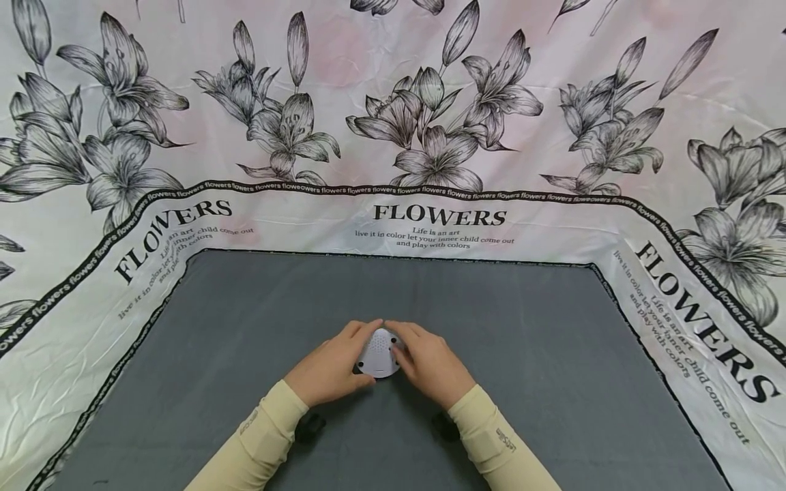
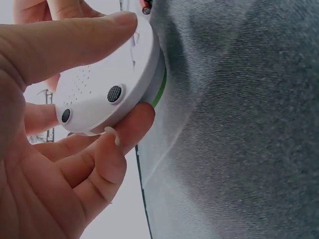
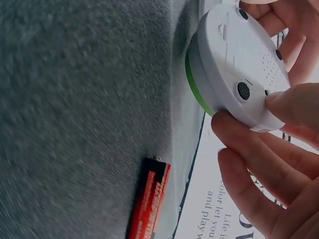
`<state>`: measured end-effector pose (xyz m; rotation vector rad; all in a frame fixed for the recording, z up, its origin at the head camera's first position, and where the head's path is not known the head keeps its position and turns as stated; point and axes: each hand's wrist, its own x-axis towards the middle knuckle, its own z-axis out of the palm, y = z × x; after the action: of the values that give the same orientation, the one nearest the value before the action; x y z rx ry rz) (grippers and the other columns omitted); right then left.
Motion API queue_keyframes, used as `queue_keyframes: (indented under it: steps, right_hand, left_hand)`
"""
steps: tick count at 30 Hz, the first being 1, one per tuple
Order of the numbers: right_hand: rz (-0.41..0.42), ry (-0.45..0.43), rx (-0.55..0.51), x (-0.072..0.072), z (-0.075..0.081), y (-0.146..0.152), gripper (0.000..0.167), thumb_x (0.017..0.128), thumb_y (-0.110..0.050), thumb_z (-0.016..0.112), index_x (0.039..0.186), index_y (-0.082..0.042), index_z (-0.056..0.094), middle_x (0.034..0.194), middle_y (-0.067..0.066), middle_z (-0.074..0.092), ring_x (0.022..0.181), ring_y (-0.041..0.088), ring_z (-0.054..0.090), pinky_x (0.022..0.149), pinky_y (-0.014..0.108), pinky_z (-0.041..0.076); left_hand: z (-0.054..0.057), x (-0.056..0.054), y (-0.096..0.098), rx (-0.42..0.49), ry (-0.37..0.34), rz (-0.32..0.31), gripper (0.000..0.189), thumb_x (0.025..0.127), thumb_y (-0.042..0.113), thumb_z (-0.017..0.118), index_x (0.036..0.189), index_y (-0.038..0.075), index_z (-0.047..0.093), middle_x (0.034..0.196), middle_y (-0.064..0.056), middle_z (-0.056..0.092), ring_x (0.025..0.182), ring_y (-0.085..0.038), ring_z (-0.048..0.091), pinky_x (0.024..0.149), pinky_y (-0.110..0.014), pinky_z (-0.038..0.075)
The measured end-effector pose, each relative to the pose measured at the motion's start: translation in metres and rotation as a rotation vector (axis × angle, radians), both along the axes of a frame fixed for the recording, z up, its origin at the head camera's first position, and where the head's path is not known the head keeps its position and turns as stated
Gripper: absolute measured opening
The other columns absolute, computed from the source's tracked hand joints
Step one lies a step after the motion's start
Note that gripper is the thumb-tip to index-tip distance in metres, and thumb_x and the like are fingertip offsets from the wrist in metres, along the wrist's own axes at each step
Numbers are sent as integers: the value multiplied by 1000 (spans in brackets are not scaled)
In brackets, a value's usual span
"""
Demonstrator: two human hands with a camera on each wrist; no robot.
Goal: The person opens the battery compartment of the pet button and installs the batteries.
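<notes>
Between both hands is a white round device (image 1: 378,360) with its underside facing up, held over the grey cloth. Its underside carries small speaker holes, several black rubber feet and a cover outline; a green rim (image 3: 197,92) shows on its lower side. My left hand (image 1: 328,365) grips it from the left, thumb flat across the underside and fingers beneath the edge. From the other side my right hand (image 1: 434,365) pinches it, thumb tip (image 3: 280,103) at a small black spot near the speaker holes, fingers under the edge.
A red and black battery (image 3: 149,199) lies on the grey cloth (image 1: 245,314) near my right hand. The end of a red object (image 2: 146,7) peeks in at the top of the left wrist view. White cloth printed with flowers and lettering (image 1: 439,216) borders the grey area.
</notes>
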<state>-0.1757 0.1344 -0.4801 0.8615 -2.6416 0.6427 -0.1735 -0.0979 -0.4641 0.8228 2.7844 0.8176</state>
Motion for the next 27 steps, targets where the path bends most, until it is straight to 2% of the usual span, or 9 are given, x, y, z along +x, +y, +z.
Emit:
queue_keyframes:
  steps: [5, 15, 19, 22, 27]
  right_hand:
    - [-1, -6, 6, 0, -2, -2, 45, 104, -15, 74, 148, -13, 64, 136, 9, 73, 93, 12, 75, 80, 32, 63]
    - [-10, -78, 7, 4, 1, -5, 46, 102, -17, 76, 146, -10, 66, 135, 9, 73, 83, 10, 67, 76, 31, 59]
    - [3, -107, 26, 4, 2, -6, 37, 103, -21, 76, 138, -12, 72, 135, 7, 74, 100, 18, 75, 86, 37, 63]
    - [3, -111, 53, 4, 3, -6, 35, 101, -25, 79, 134, -15, 75, 136, 6, 74, 116, 24, 76, 95, 44, 62]
    - [5, -91, 107, 4, 4, -6, 33, 98, -29, 82, 130, -19, 78, 137, 5, 74, 120, 24, 71, 97, 44, 61]
  left_hand:
    - [-3, -2, 1, -13, -11, 9, 99, 90, 21, 91, 170, 10, 33, 151, -14, 53, 109, -18, 65, 87, -38, 58]
    - [-8, -4, -2, 4, -69, 27, 108, 89, 29, 92, 173, 15, 27, 151, -12, 48, 116, -21, 65, 93, -40, 57]
    - [-9, -5, -4, 8, -70, 18, 104, 91, 35, 90, 172, 13, 28, 151, -11, 49, 118, -18, 64, 96, -39, 56]
    - [-10, -5, -6, 22, -62, 7, 101, 93, 41, 87, 172, 11, 31, 151, -11, 49, 117, -17, 65, 95, -39, 56]
    - [-10, -5, -6, 17, -47, -2, 97, 96, 43, 84, 170, 7, 33, 151, -13, 50, 117, -18, 66, 95, -39, 57]
